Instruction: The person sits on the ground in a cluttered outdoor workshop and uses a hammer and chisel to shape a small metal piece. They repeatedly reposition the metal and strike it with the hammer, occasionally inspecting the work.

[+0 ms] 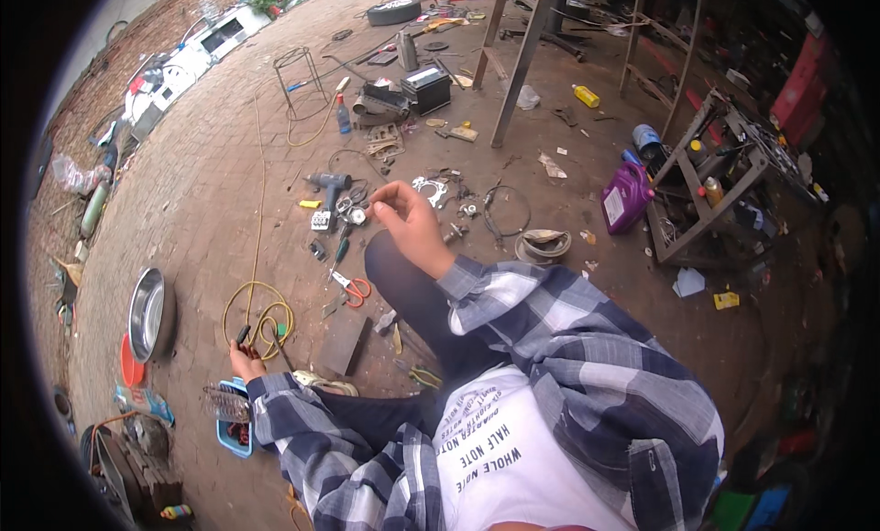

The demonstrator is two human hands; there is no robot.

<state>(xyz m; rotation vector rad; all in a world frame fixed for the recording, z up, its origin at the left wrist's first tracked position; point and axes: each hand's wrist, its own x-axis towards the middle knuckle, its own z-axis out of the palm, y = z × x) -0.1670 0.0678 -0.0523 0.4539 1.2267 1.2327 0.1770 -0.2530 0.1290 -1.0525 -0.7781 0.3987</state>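
Note:
My right hand (414,230) is raised above my bent knee, thumb and fingertips pinched together. Whatever sits in that pinch is too small to make out. Beyond it on the ground lie a cordless drill (330,180), small round metal parts (353,210) and a pale flat gasket-like piece (429,191). Low at the left, my left hand (246,361) is closed around a small black object (243,334), possibly a handle. It is beside a coiled yellow hose (291,322) and over a blue basket (235,437). Orange-handled scissors (354,289) and a screwdriver (340,251) lie between my hands.
A steel basin (150,315) and an orange bowl (132,361) stand at the left. A purple jug (626,197) is beside a metal frame (710,215) at the right. Farther off are a car battery (426,90), a wooden ladder (515,68) and a tyre (394,12).

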